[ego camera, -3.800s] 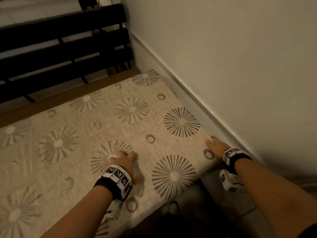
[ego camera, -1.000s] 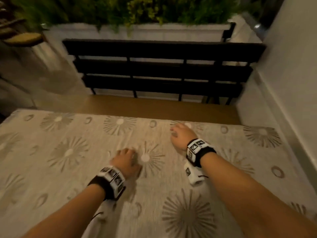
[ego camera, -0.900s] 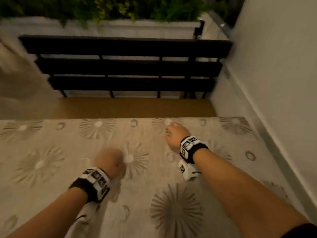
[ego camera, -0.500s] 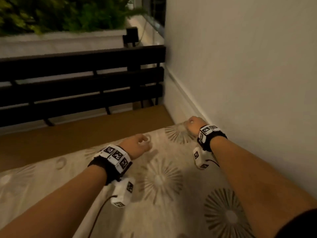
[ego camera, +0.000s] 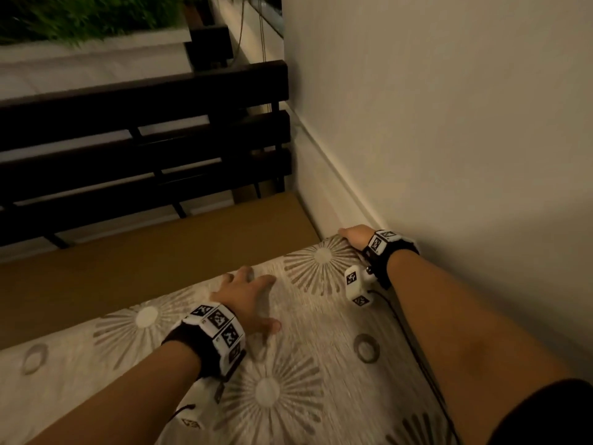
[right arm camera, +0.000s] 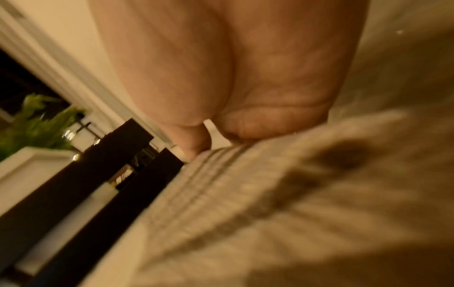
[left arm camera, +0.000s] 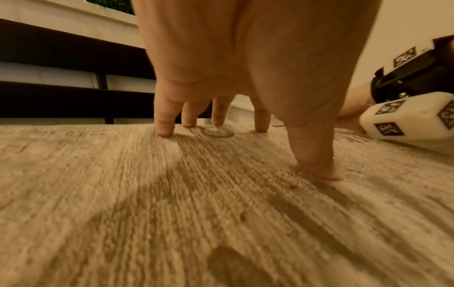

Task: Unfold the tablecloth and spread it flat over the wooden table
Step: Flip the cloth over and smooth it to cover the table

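Observation:
A beige tablecloth (ego camera: 321, 326) with sunburst prints covers the near part of the wooden table (ego camera: 144, 261); a strip of bare wood shows along the far side. My left hand (ego camera: 247, 297) lies spread on the cloth near its far edge. In the left wrist view its straight fingertips (left arm camera: 163, 130) and thumb press on the fabric (left arm camera: 172, 203). My right hand (ego camera: 354, 236) sits at the cloth's far right corner, close to the wall. In the right wrist view that hand (right arm camera: 233, 68) has its thumb on the cloth's edge (right arm camera: 270, 203), and its fingers are hidden behind the fabric.
A white wall (ego camera: 449, 123) with a skirting board runs tight along the table's right side. Beyond the far edge stands a dark slatted bench (ego camera: 144, 139). Behind it is a white planter (ego camera: 96, 59) with green plants.
Both hands have slid across the cloth toward the far right corner. My left hand went from curled to spread flat, and my right hand reached the corner by the wall.

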Demonstrator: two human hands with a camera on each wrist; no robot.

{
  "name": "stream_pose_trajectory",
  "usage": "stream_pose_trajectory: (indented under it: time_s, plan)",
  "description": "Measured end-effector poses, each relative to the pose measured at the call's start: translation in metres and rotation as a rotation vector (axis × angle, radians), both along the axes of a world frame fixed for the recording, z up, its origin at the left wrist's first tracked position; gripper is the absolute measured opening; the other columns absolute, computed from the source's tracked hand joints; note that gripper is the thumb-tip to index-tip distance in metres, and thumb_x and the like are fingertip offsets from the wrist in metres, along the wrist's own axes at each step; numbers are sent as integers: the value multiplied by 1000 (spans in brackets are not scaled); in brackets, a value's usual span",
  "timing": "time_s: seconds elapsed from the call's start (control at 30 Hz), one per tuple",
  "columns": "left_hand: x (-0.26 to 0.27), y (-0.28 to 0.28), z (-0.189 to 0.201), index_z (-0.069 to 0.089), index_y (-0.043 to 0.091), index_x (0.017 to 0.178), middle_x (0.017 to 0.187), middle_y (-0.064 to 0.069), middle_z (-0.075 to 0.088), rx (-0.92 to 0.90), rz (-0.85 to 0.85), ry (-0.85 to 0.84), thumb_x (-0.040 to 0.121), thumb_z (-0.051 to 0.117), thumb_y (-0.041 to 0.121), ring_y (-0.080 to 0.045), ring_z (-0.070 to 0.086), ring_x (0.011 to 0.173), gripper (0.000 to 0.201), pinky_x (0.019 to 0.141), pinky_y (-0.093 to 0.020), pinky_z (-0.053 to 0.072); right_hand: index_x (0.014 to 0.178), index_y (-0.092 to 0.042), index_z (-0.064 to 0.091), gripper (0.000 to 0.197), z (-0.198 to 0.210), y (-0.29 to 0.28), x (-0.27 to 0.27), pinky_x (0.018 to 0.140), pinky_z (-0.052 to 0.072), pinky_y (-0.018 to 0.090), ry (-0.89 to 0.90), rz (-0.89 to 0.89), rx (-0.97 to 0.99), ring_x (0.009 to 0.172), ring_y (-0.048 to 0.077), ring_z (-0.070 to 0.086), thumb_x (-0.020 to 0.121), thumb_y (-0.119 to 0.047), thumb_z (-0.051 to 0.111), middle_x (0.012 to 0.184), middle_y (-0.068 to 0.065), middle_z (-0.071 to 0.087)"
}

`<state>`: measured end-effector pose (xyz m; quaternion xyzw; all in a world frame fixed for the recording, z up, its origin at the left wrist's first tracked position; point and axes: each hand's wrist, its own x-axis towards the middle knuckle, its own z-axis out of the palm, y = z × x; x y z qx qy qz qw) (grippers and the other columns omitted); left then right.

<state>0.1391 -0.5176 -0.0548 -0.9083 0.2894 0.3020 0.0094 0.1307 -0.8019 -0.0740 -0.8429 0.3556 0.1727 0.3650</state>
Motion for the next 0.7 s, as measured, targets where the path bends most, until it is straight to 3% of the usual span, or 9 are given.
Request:
stream_pose_trajectory:
  time_s: [0.1,0.17,0.23,0.3,0.4,0.47,0.53,0.6,0.7]
  plan:
    - [-1,-3,7,22,45,144,157,-5,14,11,4,18,66,70,68,-37,16,141,94,110,-57,31,88,-4,63,30,4,-5,4,71,46,29,-65,-65,9,78,26,61,86,-34,61,112,18,67]
    - [0,-9,19,25,44,144,154,-3,21,53,-6,22,68,72,65,-35,24,138,91,109,-50,35,90,-1,68,24,9,-10,4,70,45,26,-146,-94,1,83,26,63,84,-24,64,108,15,69]
    - [4,-17,32,33,39,142,147,-3,33,120,-53,26,71,73,59,-32,38,132,84,104,-44,41,98,-3,72,22,17,-9,5,80,48,27,-258,-93,8,99,28,65,86,-17,62,106,13,70]
    - [13,-34,47,47,26,136,134,-4,51,126,-113,-11,78,69,53,-26,52,120,68,98,-37,47,96,-7,71,17,30,-3,0,83,49,29,-373,-28,-31,94,24,64,88,-16,60,96,8,69]
    - [33,-68,59,49,12,134,132,-9,56,-154,-15,-111,90,61,35,-28,53,121,51,98,-33,43,105,-13,65,15,42,12,-8,61,43,25,-548,41,25,62,12,54,92,-15,57,71,-4,57]
    - [45,-93,62,39,13,144,145,-11,44,-406,24,-168,89,63,25,-27,44,132,61,108,-32,35,109,-12,62,17,49,19,-14,53,39,21,-641,49,88,53,8,49,94,-13,54,64,-3,56]
    - [52,-113,61,35,18,147,148,-10,41,-503,-12,-150,86,66,25,-27,40,135,69,111,-33,32,110,-11,61,17,55,21,-20,49,38,16,-697,59,132,45,0,47,96,-11,52,57,-7,57]
    - [56,-125,58,46,24,140,134,-8,55,-432,-63,-86,86,66,30,-29,51,124,58,102,-34,42,109,-10,61,16,60,24,-25,54,41,14,-709,82,160,51,-3,52,96,-10,52,64,-9,61]
    - [62,-131,52,68,20,101,93,-5,64,-426,-67,-136,90,60,30,-28,63,97,17,81,-32,48,110,-13,63,18,61,25,-30,75,46,22,-695,124,121,84,10,60,97,-15,51,97,2,66]
